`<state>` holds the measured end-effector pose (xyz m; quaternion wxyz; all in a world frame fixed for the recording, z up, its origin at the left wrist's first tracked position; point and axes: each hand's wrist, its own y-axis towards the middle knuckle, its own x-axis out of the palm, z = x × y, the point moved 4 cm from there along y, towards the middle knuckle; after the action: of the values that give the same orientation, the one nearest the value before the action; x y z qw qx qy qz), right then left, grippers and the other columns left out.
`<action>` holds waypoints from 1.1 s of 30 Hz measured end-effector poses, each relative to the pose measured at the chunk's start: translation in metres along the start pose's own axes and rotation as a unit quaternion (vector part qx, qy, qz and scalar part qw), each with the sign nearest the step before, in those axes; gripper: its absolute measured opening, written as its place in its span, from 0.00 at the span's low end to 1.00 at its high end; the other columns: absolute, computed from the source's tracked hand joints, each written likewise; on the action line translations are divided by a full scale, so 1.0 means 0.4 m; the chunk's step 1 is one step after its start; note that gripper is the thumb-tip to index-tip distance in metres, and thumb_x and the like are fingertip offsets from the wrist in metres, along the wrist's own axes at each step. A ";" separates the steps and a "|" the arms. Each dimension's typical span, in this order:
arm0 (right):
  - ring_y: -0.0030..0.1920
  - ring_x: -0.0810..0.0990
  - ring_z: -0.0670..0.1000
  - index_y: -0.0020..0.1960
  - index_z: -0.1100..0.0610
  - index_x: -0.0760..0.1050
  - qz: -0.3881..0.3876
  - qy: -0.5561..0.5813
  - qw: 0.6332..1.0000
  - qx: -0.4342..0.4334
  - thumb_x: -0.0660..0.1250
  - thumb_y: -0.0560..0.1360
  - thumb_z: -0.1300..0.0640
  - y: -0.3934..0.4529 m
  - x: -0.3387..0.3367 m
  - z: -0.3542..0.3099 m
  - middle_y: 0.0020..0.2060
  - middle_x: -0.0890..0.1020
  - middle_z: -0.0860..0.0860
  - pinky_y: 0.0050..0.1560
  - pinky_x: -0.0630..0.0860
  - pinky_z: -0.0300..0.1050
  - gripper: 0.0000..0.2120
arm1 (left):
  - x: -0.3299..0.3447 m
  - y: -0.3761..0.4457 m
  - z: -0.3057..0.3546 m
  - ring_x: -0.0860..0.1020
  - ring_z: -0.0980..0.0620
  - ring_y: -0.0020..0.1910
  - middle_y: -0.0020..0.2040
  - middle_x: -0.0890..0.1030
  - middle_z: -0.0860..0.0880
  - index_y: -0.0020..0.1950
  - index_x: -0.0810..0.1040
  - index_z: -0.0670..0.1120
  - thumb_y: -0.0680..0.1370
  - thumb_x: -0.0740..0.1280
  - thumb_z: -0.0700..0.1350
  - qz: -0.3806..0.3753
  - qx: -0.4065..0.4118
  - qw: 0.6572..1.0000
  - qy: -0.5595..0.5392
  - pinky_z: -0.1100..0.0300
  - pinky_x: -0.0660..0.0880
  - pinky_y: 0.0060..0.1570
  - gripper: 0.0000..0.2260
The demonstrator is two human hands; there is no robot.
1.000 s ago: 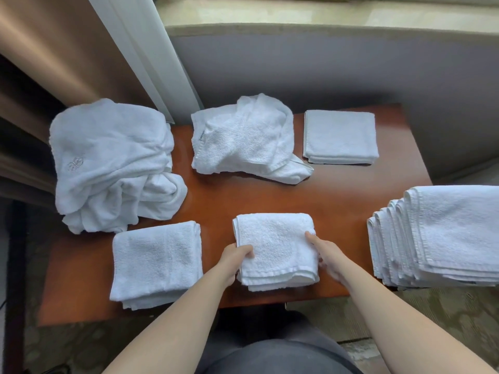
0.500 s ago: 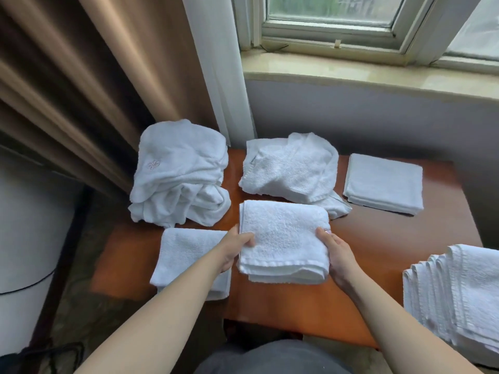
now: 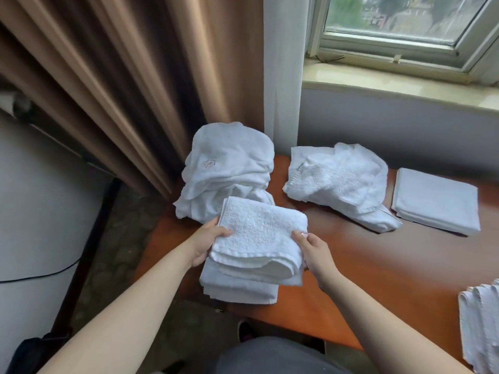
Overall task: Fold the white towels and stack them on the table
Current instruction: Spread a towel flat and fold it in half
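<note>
White terry cloth is seen in six places. One folded towel point(image 3: 260, 238) is gripped at its two short sides: the left hand point(image 3: 206, 245) is closed on the left edge with the thumb on top, and the right hand point(image 3: 314, 251) is closed on the right edge. It is held over the near left part of the table point(image 3: 378, 265), directly above a second folded towel point(image 3: 237, 288) that lies flat on the wood; whether the two are touching cannot be told. The held towel is a thick rectangle of looped, nubby pile, with rounded fold edges turned toward the near side. Its long axis is seen running left to right, tilted slightly so the right end sits a little lower in the view.

One large crumpled heap point(image 3: 226, 171) of smoother cloth, marked with a small embroidered emblem, is piled at the far left corner. One loosely bunched towel point(image 3: 340, 182) is laid near the far middle. One flat, squarely folded towel point(image 3: 436, 205) is set to the right of it, apart. One stack of folded towels point(image 3: 482, 322) is cut off by the right edge, its rounded folds shown in a row.

The table is of glossy reddish-brown wood. Pleated brown curtains point(image 3: 108, 76) are hung at the left, and one window point(image 3: 405, 20) is set above a pale sill.
</note>
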<state>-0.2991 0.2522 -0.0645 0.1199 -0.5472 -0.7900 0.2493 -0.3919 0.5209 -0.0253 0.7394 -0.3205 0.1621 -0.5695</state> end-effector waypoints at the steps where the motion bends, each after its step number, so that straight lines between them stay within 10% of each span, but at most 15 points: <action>1: 0.29 0.74 0.45 0.38 0.53 0.73 -0.002 0.005 1.000 0.011 0.71 0.75 0.39 -0.002 0.027 0.010 0.29 0.78 0.44 0.29 0.71 0.40 0.19 | -0.028 -0.001 -0.014 0.82 0.44 0.61 0.63 0.83 0.44 0.71 0.73 0.47 0.80 0.66 0.36 0.004 -0.002 1.000 -0.001 0.44 0.75 0.66 0.20; 9: 0.53 0.85 0.53 0.63 0.54 0.73 -0.097 -0.021 0.991 0.084 0.74 0.76 0.47 -0.018 0.149 0.158 0.56 0.84 0.51 0.54 0.83 0.56 0.21 | -0.150 0.044 -0.184 0.82 0.51 0.55 0.59 0.82 0.49 0.69 0.73 0.48 0.77 0.71 0.36 0.114 -0.051 0.988 0.089 0.58 0.80 0.51 0.21; 15: 0.52 0.85 0.48 0.65 0.49 0.75 -0.013 -0.040 0.999 0.005 0.75 0.74 0.54 -0.009 0.165 0.110 0.54 0.84 0.47 0.51 0.83 0.48 0.21 | -0.197 0.068 -0.219 0.84 0.56 0.51 0.52 0.86 0.53 0.63 0.76 0.52 0.75 0.72 0.36 0.133 -0.017 0.988 0.072 0.65 0.79 0.43 0.19; 28: 0.46 0.83 0.47 0.66 0.43 0.70 0.058 -0.171 0.983 0.023 0.76 0.71 0.43 -0.029 0.169 0.114 0.47 0.83 0.47 0.50 0.82 0.53 0.27 | -0.215 0.085 -0.256 0.84 0.48 0.52 0.50 0.85 0.51 0.61 0.73 0.53 0.74 0.71 0.37 0.145 0.017 0.984 0.105 0.52 0.81 0.52 0.19; 33: 0.73 0.66 0.56 0.79 0.53 0.61 0.061 -0.431 0.889 -0.144 0.76 0.72 0.54 -0.033 0.188 0.068 0.75 0.64 0.56 0.68 0.70 0.52 0.40 | -0.198 0.070 -0.213 0.69 0.53 0.68 0.70 0.67 0.53 0.75 0.62 0.53 0.70 0.76 0.42 0.155 0.121 0.917 0.347 0.57 0.69 0.67 0.38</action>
<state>-0.3503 0.3111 -0.0870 -0.3283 -0.4443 -0.7562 0.3509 -0.4463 0.5754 -0.1171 0.7491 0.0186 0.3859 -0.5382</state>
